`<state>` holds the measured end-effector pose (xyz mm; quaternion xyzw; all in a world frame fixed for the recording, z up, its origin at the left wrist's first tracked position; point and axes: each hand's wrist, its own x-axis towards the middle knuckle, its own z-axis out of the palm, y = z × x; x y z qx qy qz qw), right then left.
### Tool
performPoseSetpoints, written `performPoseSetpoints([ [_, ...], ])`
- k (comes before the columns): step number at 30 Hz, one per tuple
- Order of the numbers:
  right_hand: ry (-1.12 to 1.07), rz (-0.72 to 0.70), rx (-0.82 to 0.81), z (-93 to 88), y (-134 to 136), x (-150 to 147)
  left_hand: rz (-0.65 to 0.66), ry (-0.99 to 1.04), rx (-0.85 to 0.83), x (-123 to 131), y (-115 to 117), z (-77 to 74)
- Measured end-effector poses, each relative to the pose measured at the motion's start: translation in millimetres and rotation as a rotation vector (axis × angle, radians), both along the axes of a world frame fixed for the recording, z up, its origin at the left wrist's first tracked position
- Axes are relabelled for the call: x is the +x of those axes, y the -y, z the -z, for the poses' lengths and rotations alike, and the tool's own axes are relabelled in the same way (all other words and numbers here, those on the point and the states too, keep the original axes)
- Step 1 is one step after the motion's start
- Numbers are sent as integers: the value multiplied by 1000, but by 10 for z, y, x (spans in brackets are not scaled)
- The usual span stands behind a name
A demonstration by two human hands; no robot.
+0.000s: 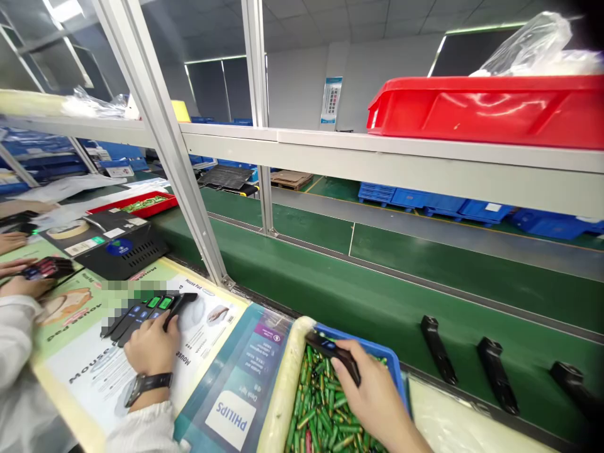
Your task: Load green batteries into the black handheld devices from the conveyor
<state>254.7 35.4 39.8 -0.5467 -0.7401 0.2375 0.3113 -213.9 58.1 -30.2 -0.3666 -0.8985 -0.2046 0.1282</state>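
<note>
Green conveyor belt [377, 283] runs across the whole view beyond the workbench. We see three black oblong remote bodies [438, 349] lying on it close to its near edge, well apart from one another. Above the belt, a grey metal shelf [425, 157] carries a red plastic tray [495, 107] at its right end.

On the workbench, a large printed mouse-pad sheet [94, 377] covers the left part. A black perforated box [117, 248] stands at that sheet's far edge. At the workbench's right end, against the belt, stands a blue plastic bin [395, 371], which is filled with green cylindrical batteries [321, 415].

The right hand [377, 393] is closed around a black slim remote control [330, 349], fingers wrapped over it. It holds the remote above the bin's far-left corner, over the batteries.

The left hand [151, 346] has a dark watch on its wrist. It lies on the sheet with its fingers bent, their tips on the near end of a fanned row of black remotes with green labels [141, 314]. We cannot tell whether it grips one.

At the workbench's left edge, a co-worker's hands [19, 277] touch another dark device.
</note>
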Motion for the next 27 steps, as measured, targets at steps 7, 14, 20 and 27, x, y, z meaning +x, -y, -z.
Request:
performPoseSetpoints([
  [7, -170, 541, 227, -427, -371, 866, 210, -76, 83, -24, -31, 187],
  [14, 268, 723, -116, 282, -1089, 1541, 515, -179, 275, -55, -149, 345],
  [20, 346, 680, -219, 605, -1208, 1582, 654, -247, 479, 238, -171, 179],
  [27, -39, -259, -60, 100, -409, 292, 1301, -68, 466, 1618, 137, -213],
])
